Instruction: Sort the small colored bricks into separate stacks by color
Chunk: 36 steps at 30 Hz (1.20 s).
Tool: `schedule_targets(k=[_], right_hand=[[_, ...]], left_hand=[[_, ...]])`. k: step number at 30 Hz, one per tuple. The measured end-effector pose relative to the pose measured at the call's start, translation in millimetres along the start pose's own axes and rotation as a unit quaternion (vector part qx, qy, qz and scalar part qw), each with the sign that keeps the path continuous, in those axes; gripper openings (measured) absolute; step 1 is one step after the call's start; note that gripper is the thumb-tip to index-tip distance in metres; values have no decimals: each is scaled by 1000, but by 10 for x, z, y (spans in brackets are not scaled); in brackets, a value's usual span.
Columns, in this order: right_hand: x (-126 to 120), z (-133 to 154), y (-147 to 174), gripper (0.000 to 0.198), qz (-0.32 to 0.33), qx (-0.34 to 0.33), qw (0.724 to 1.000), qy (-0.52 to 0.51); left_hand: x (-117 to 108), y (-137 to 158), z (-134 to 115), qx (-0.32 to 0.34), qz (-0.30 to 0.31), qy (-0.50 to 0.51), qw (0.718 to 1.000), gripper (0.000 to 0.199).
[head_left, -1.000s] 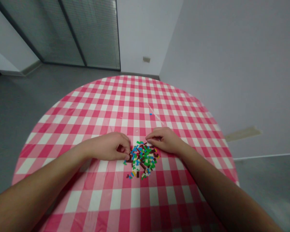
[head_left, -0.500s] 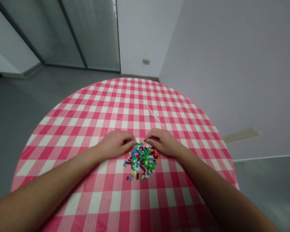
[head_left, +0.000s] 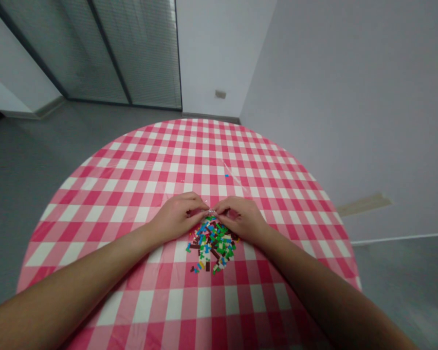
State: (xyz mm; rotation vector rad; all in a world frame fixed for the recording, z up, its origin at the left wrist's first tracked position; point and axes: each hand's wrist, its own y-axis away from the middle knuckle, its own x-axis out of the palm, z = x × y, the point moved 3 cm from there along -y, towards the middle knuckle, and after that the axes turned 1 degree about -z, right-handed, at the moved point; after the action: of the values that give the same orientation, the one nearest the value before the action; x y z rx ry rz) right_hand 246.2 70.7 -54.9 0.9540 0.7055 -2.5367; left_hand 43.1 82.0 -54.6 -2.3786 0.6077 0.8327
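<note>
While heaped just below frame centre, tiny bricks (head_left: pixel 216 242) in jumbled green, blue, brown and white, left hand (head_left: pixel 177 214) and right hand (head_left: pixel 244 218) pinched narrow at the upper edge, anything held unclear.

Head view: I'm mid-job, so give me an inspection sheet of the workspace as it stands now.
Surface: pink-and-white checked tablecloth, rounded far edge.
Job's things: pile of small pieces, mainly green, blue, brown and white.
Clutter: one blue piece lying apart, beyond the hands.
Hands: left hand and right hand nearly meet at the pile's far edge, fingers pinched; anything held is too small to identify.
Cables: nothing seen.
Surroundings: glass partition, pale walls, grey floor.
</note>
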Motion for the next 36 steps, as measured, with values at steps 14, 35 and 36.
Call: schedule_targets(k=[14,35,36], right_hand=[[62,-21,-10,4,6,-24,999,27],[-7,-172,-55,9,-43,-32,998,39],[-7,-177,-55,9,-44,-32,998,39]], left_hand=[[1,-1,-10,26,-13,-14,999,12],[-436,-133,653,-192,-113,-244,944,29],[-434,-125,630,-185,-110,-253,943,30]])
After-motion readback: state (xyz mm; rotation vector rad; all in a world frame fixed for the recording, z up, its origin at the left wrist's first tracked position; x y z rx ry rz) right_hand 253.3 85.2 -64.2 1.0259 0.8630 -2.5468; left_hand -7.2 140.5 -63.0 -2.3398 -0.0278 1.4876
